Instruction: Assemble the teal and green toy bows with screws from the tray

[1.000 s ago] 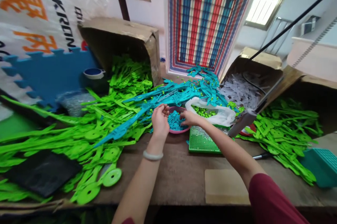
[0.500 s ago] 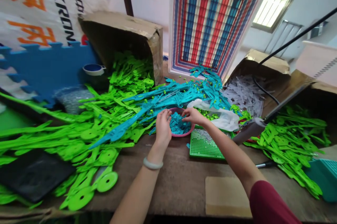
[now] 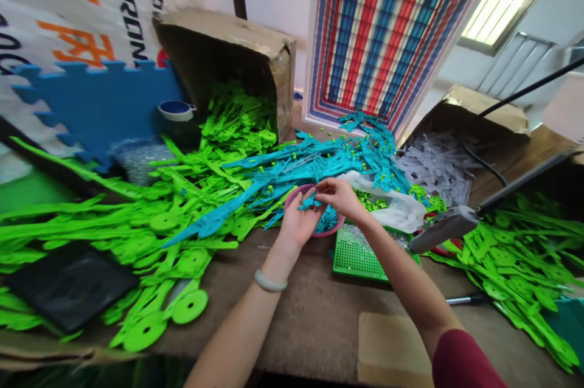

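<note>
A pink bowl (image 3: 336,228) of small teal plastic pieces (image 3: 329,221) sits on the wooden table (image 3: 314,309), in front of a heap of long teal plastic parts (image 3: 292,172). My left hand (image 3: 298,224) is turned palm up over the bowl's near left side and cups a few teal pieces. My right hand (image 3: 338,196) hovers above the bowl with its fingers pinched on a small teal piece (image 3: 310,202), right against my left palm. A pale bangle circles my left wrist.
Long green plastic parts (image 3: 150,224) spill left from a tipped cardboard box (image 3: 228,53). A green perforated tray (image 3: 360,254) lies right of the bowl, a white bag of green beads (image 3: 392,205) behind it. More green parts (image 3: 506,248), a clear-parts box (image 3: 438,157), a black pad (image 3: 68,284).
My left hand has rolled from knuckles-up to palm-up with teal pieces in it. My right hand has lifted from the bowl and moved left over the left palm. The view shifted right.
</note>
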